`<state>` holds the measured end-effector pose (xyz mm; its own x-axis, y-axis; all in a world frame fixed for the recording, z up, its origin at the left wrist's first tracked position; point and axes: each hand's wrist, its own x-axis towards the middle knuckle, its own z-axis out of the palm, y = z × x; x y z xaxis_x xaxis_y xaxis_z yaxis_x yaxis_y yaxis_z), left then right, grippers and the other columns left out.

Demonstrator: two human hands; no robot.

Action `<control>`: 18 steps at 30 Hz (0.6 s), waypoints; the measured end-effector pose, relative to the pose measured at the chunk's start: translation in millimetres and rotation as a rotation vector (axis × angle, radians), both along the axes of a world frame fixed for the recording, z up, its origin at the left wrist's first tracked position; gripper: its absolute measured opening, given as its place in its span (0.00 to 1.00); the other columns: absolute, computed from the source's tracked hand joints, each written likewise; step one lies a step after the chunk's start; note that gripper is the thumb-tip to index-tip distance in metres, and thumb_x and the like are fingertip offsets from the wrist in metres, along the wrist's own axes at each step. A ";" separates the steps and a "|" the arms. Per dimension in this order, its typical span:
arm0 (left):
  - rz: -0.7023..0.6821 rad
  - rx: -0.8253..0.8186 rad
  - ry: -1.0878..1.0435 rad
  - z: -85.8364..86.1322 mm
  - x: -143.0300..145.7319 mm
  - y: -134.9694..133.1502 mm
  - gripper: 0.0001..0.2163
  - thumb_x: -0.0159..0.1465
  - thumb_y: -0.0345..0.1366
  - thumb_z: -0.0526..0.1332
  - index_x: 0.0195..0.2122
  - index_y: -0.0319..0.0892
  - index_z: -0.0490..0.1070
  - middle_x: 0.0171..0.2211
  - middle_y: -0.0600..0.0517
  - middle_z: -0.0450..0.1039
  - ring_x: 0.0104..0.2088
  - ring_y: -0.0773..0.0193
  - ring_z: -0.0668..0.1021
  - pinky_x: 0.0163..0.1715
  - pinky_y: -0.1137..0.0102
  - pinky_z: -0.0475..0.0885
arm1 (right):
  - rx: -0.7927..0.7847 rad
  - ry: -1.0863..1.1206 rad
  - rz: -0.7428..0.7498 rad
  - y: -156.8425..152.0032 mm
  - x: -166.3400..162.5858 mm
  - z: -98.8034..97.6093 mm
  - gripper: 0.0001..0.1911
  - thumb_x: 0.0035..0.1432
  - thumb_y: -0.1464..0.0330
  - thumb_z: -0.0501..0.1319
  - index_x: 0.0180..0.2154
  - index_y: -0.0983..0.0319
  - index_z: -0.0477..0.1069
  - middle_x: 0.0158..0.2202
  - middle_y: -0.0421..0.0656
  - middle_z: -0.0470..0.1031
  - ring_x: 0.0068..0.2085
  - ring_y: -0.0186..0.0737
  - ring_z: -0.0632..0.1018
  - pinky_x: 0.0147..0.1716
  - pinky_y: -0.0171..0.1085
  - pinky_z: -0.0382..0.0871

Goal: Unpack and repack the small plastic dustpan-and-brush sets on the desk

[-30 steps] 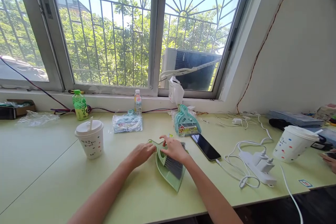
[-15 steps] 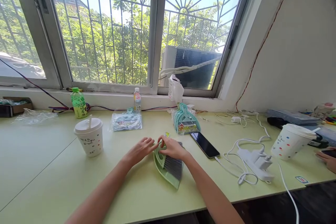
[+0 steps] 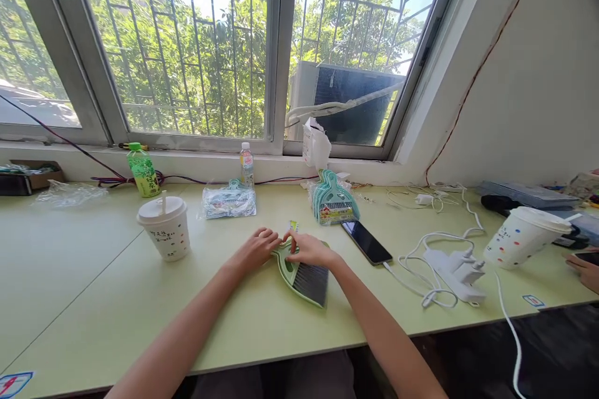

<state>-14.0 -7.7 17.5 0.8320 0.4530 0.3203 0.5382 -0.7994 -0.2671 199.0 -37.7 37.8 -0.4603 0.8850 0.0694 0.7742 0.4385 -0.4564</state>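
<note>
A small green dustpan (image 3: 290, 275) with a grey-bristled brush (image 3: 312, 279) lying in it rests flat on the pale green table (image 3: 93, 274). My left hand (image 3: 255, 249) has its fingers curled over the handle end of the set. My right hand (image 3: 309, 251) presses down on the brush's green top, fingers closed on it. A small label (image 3: 293, 225) pokes up just behind my fingers.
A stack of teal dustpan sets (image 3: 333, 204) and a bagged set (image 3: 228, 202) lie behind. A lidded cup with straw (image 3: 165, 227) stands left, a phone (image 3: 365, 241) and charger with white cables (image 3: 456, 274) right, a second cup (image 3: 520, 237) beyond. Another person's hand (image 3: 584, 267) shows at far right.
The camera tilted down. My left hand moved in from beside the handle onto it, next to my right hand. The dustpan and brush now lie flatter on the table.
</note>
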 end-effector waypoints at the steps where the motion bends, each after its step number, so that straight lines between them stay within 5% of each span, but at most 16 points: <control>1: -0.013 -0.001 -0.007 -0.1 0.0 -0.1 0.15 0.64 0.25 0.56 0.51 0.42 0.66 0.45 0.46 0.72 0.50 0.56 0.73 0.56 0.59 0.64 | -0.002 0.009 -0.006 0.6 0.7 -0.5 0.24 0.51 0.67 0.68 0.49 0.58 0.65 0.34 0.38 0.77 0.38 0.41 0.77 0.33 0.34 0.60; 12: -0.144 0.080 -0.065 -7.3 -5.2 3.9 0.13 0.70 0.25 0.47 0.49 0.37 0.69 0.52 0.42 0.74 0.56 0.62 0.74 0.58 0.65 0.67 | -0.023 0.208 -0.027 12.5 12.6 -9.4 0.24 0.51 0.66 0.68 0.49 0.59 0.65 0.35 0.36 0.76 0.35 0.36 0.75 0.35 0.34 0.61; 18: -0.093 0.039 0.038 -11.8 -5.8 6.5 0.15 0.70 0.25 0.47 0.52 0.34 0.69 0.55 0.40 0.72 0.56 0.60 0.74 0.59 0.64 0.67 | -0.009 0.226 -0.035 13.6 9.5 -13.6 0.23 0.49 0.68 0.68 0.47 0.60 0.66 0.33 0.36 0.75 0.34 0.35 0.74 0.35 0.33 0.60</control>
<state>-19.8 -1.2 5.7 0.8815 0.3614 0.3038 0.4514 -0.8339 -0.3176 208.6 -24.1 24.2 -0.4027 0.9013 0.1595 0.6664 0.4081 -0.6240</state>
